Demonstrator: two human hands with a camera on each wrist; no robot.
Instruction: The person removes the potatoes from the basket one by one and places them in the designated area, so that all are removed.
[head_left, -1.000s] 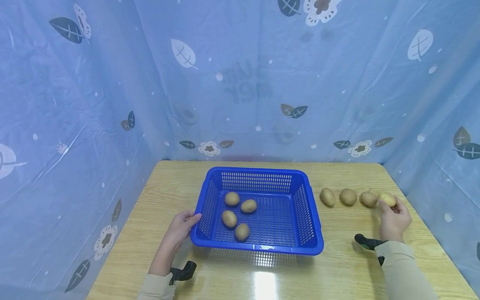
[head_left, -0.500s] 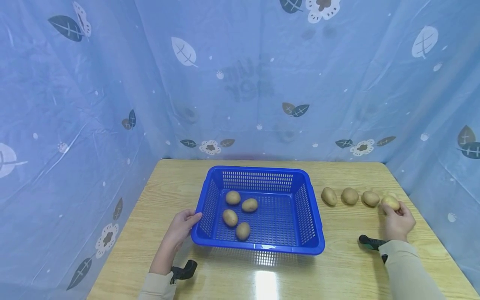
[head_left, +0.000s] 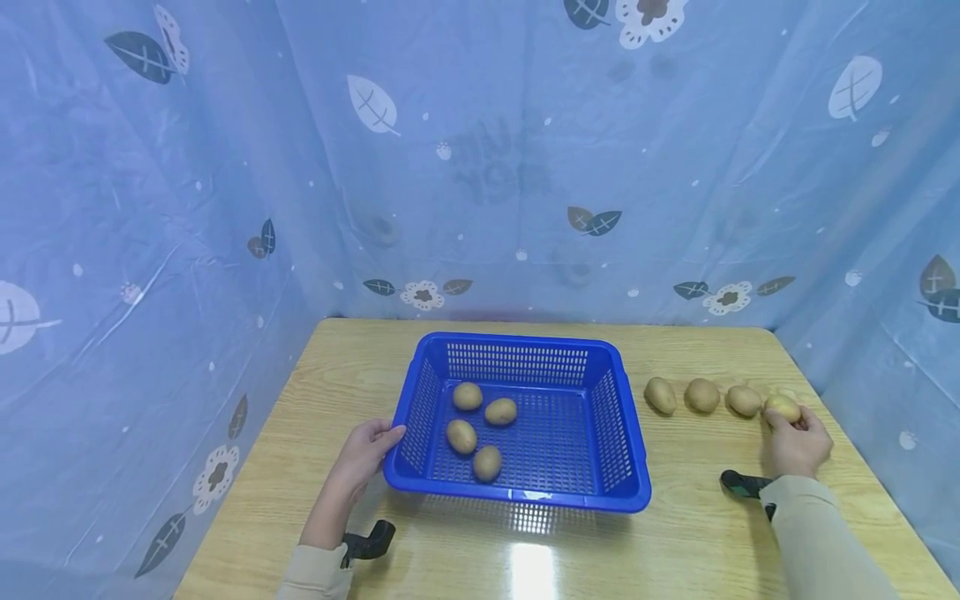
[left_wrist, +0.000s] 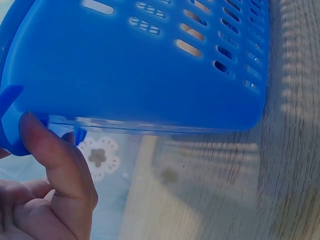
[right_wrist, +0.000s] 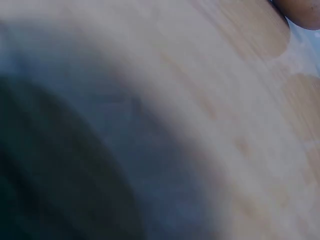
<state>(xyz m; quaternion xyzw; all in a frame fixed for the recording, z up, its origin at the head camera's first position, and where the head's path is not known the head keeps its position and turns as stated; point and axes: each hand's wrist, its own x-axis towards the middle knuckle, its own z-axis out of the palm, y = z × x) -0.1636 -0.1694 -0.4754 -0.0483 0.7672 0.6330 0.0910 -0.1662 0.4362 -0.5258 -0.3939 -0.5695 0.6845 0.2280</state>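
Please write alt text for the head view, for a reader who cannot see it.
A person's right hand holds a pale potato at the end of a row with three others, on a wooden table. The left hand grips the side rim of a blue basket with four potatoes inside.

Blue sheeting [head_left: 465, 217] printed with leaves [head_left: 372, 104] and white flowers [head_left: 422, 295] covers the top and both sides of the head view; below spans a wood-grain table [head_left: 600, 554], white glare [head_left: 533, 571] at bottom centre.
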